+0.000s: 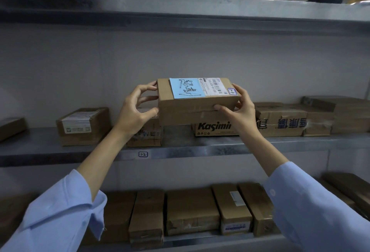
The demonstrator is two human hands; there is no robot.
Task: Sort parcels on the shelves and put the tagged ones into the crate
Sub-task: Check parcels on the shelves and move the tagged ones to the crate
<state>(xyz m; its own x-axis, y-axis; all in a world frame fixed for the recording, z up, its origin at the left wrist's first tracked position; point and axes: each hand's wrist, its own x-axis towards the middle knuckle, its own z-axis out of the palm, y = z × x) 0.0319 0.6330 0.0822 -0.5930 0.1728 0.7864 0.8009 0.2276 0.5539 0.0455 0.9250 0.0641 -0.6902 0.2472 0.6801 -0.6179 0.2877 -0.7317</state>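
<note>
Above the middle shelf (200, 146), you hold a cardboard parcel (192, 111) between both hands. Your left hand (138, 111) grips its left end, fingers curled onto the side and thumb at the lower corner. Your right hand (241, 109) clasps the right end, thumb pressed on the front face. On top of the parcel lie a blue handwritten note (187, 88), a white shipping label (213, 86) and a small purple-edged tag (232, 91) at the right corner. Behind the parcel, a Kasimi box (214, 129) rests on that shelf, with other cardboard boxes (83, 125) beside it.
</note>
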